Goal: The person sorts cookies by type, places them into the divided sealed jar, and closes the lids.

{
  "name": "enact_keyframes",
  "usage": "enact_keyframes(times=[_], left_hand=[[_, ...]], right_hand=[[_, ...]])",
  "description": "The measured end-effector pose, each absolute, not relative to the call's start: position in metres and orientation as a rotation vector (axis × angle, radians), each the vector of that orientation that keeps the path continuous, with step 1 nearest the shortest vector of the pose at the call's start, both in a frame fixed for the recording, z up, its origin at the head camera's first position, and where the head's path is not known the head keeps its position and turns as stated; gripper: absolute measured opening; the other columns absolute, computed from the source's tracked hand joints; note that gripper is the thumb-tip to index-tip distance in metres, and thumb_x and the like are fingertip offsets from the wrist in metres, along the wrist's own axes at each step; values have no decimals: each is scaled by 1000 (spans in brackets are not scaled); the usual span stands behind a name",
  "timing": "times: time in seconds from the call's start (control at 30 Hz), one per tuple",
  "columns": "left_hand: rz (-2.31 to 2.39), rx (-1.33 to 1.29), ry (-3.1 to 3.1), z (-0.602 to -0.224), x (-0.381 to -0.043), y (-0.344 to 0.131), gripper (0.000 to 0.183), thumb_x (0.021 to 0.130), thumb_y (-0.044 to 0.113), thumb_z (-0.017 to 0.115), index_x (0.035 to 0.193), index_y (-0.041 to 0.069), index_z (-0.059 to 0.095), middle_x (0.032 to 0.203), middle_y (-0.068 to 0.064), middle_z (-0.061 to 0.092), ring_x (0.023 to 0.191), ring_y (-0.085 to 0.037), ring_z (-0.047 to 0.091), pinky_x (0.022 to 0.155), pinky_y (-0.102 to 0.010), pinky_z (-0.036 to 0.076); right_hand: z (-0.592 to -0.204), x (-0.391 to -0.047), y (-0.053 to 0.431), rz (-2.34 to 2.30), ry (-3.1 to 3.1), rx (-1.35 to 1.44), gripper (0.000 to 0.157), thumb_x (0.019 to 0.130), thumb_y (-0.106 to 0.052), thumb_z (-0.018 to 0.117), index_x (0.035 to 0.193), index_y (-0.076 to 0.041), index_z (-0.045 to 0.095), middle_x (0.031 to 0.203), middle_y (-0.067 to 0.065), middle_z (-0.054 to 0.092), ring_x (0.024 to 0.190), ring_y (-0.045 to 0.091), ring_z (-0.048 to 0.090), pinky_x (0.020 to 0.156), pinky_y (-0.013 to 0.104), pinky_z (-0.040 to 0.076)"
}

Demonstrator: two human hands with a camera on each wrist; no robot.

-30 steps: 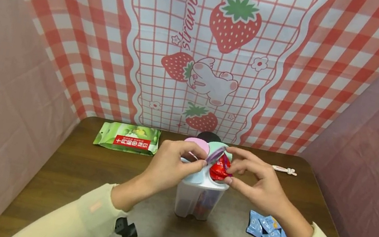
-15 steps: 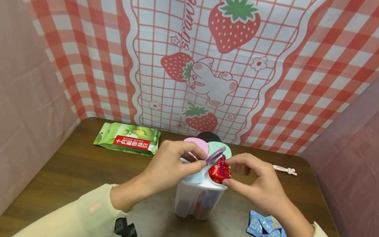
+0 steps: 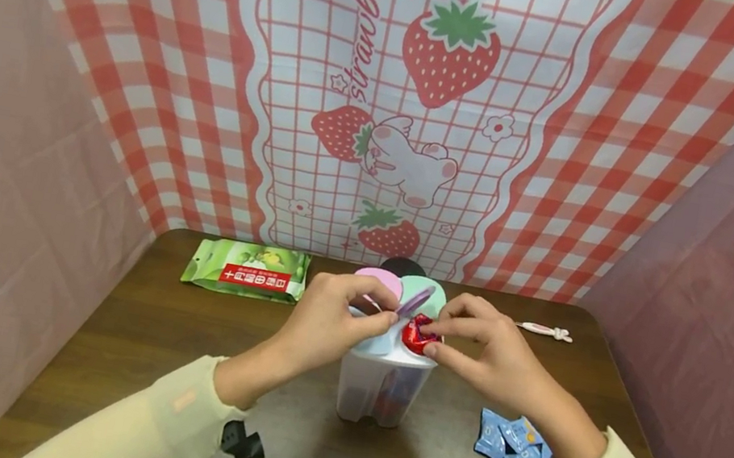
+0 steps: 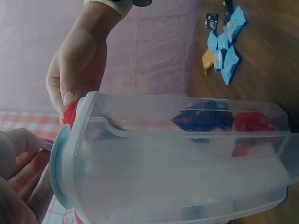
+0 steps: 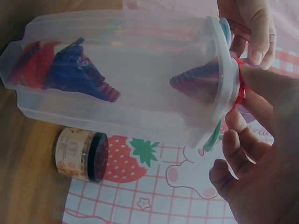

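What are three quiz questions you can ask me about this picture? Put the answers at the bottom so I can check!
1. True or false: the left hand pinches the purple lid.

2. Where is the red packet that the right hand is touching?
A) Beside the container
B) Partly down in the container's opening
C) Underneath the container

3. Fill in the missing word: the jar behind the container has a ____ lid.

Key: 1. True. 2. B. 3. Black.
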State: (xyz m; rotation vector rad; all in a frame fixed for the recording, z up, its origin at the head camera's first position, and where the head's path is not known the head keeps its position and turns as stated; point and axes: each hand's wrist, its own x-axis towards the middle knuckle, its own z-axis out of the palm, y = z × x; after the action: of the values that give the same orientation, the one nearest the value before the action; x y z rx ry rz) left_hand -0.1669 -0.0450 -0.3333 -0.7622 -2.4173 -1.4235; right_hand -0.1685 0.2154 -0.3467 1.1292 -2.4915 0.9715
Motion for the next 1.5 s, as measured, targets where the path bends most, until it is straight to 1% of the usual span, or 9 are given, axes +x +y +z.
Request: enact_keyframes(times=[0.17, 0.4, 0.57, 0.77, 0.87, 0.93, 1.13, 1.33, 1.5], left_hand=[[-1426, -744, -2431, -335, -167, -46, 9, 86, 13, 82, 94, 15, 80, 90, 7, 76, 80, -5, 72, 74, -40, 63], [-1405, -762, -2428, -334, -167, -46, 8, 86, 13, 82, 94, 16, 79, 91, 8, 76, 79, -4, 72, 72, -28, 61], [-1409, -766, -2435, -332, -167, -46, 9, 86, 14, 82, 94, 16, 79, 92, 7, 76, 80, -4, 72, 74, -33, 63], [-1415, -776, -2418, -333, -168, -45, 8, 86, 12, 82, 93, 14, 79, 91, 6, 77, 80, -6, 73, 74, -38, 63], [-1422, -783, -2410, -333, -167, -45, 8, 86, 12, 82, 93, 14, 79, 91, 6, 77, 80, -6, 73, 74, -40, 63], [-1425, -786, -2409, -333, -167, -45, 8, 86, 12, 82, 94, 14, 79, 91, 6, 77, 80, -6, 73, 74, -41, 63], [-1425, -789, -2399, -333, -167, -44, 8, 86, 12, 82, 93, 14, 79, 89, 7, 77, 80, -6, 72, 73, -41, 63], [-1411, -785, -2398, -333, -167, -43, 8, 86, 12, 82, 93, 15, 79, 89, 7, 77, 80, -5, 72, 72, -30, 62], [-1397, -785, -2405, -333, -167, -43, 9, 86, 12, 82, 94, 15, 79, 88, 7, 76, 80, -5, 71, 70, -27, 60]], right_hand=[[-349, -167, 215, 974, -2542, 1121, 16, 94, -16, 76, 107, -24, 79, 109, -11, 61, 99, 8, 57, 82, 32, 50], [-348, -167, 210, 1021, -2521, 970, 17, 89, -20, 82, 98, -30, 73, 97, -16, 67, 86, 10, 59, 69, 29, 48], [-349, -168, 211, 928, -2428, 1054, 18, 86, -14, 84, 96, -27, 79, 98, -15, 69, 92, 6, 58, 72, 30, 51], [-353, -169, 212, 823, -2437, 1136, 7, 92, -18, 77, 87, -23, 79, 101, -10, 58, 93, 7, 50, 78, 30, 45], [-355, -168, 213, 913, -2464, 1090, 4, 93, -21, 78, 94, -24, 79, 103, -12, 61, 94, 6, 55, 76, 29, 47], [-355, -168, 214, 986, -2469, 1051, 11, 91, -21, 80, 99, -27, 77, 104, -16, 64, 92, 4, 57, 71, 27, 48], [-349, -174, 215, 1134, -2371, 1023, 17, 89, -8, 79, 99, -22, 75, 94, -13, 67, 72, 6, 53, 56, 27, 43], [-338, -179, 216, 1205, -2309, 885, 17, 90, -3, 77, 100, -17, 76, 93, -9, 69, 67, 8, 54, 55, 22, 45], [-332, -185, 215, 1291, -2281, 860, 16, 92, -1, 75, 103, -13, 76, 98, -5, 71, 74, 10, 60, 60, 21, 50]])
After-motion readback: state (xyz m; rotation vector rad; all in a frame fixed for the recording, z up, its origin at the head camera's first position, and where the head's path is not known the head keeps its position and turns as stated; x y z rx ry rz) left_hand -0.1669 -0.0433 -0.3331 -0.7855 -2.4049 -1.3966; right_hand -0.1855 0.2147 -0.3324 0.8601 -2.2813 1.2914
